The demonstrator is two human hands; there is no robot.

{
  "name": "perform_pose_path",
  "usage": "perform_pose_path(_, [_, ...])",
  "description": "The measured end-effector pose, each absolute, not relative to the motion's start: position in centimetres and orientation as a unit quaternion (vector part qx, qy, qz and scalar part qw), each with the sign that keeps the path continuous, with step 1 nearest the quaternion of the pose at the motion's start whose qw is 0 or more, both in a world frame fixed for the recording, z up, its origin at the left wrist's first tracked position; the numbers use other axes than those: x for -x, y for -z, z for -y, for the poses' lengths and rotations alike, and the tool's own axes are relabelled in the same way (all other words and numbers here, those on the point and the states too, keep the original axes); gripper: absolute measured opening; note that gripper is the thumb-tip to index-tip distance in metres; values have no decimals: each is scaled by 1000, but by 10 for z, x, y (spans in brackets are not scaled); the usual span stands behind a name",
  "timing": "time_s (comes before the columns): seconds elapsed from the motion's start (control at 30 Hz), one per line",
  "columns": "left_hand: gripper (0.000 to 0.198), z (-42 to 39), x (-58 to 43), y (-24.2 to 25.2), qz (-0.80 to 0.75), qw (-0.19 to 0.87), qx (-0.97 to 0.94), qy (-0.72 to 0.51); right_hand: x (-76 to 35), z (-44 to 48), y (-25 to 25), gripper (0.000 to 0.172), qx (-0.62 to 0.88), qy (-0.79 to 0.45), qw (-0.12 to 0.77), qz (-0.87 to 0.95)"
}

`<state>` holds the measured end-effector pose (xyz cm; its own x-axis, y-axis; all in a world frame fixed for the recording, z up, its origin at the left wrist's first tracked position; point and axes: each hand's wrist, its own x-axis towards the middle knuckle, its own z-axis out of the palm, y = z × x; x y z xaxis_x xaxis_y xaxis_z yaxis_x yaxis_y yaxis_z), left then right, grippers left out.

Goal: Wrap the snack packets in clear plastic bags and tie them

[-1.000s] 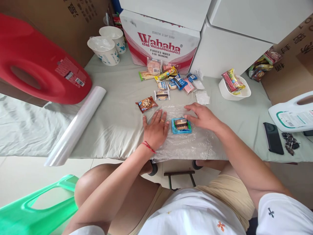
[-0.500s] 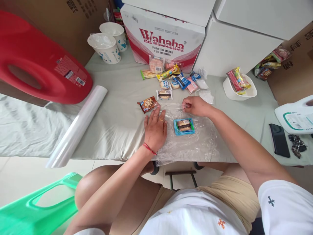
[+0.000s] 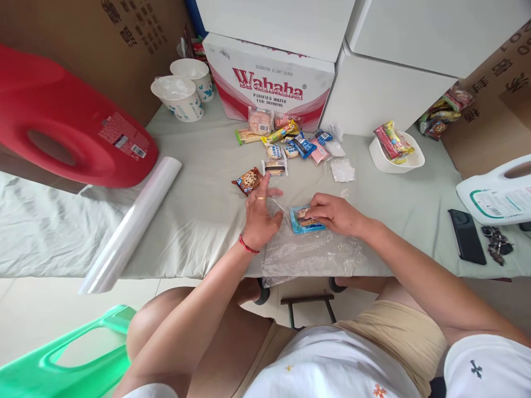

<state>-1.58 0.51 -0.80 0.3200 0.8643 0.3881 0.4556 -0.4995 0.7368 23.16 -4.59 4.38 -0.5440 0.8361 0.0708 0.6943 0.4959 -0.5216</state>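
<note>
A blue-edged snack packet (image 3: 302,223) lies on a sheet of clear plastic wrap (image 3: 311,251) at the table's near edge. My right hand (image 3: 336,213) rests on the packet's right side, fingers closed on the folded-over far edge of the wrap. My left hand (image 3: 259,214) is raised on its side at the wrap's left edge, fingers curled, pinching the film. A chocolate-chip cookie packet (image 3: 248,180) lies just beyond my left hand.
A roll of clear wrap (image 3: 133,224) lies left, beside a red jug (image 3: 70,127). Several snack packets (image 3: 286,145) sit before a Wahaha box (image 3: 269,83). White bowl of snacks (image 3: 396,152), two paper cups (image 3: 182,91), phone (image 3: 467,236), keys (image 3: 496,244), white jug (image 3: 498,193).
My right hand pulled the wrap's far edge back toward me, over the blue packet. My left hand lifted from lying flat and took hold of the wrap's left edge.
</note>
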Motion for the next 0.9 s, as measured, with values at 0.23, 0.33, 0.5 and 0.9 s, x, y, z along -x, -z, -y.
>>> perform_pose_path(0.23, [34, -5, 49, -2, -278, 242, -896, -248, -230, 96, -43, 41, 507, -93, 67, 854])
perform_pose_path(0.33, [28, -1, 58, -3, -267, 234, -917, -184, -234, 125, -32, 45, 530, -82, 50, 842])
perform_pose_path(0.5, [16, 1, 58, -13, -292, 197, -913, -204, -237, 168, -30, 36, 540, -116, 91, 829])
perform_pose_path(0.9, [38, 7, 11, -37, -217, 154, -946, -187, -217, 226, 6, 37, 589, -94, 200, 778])
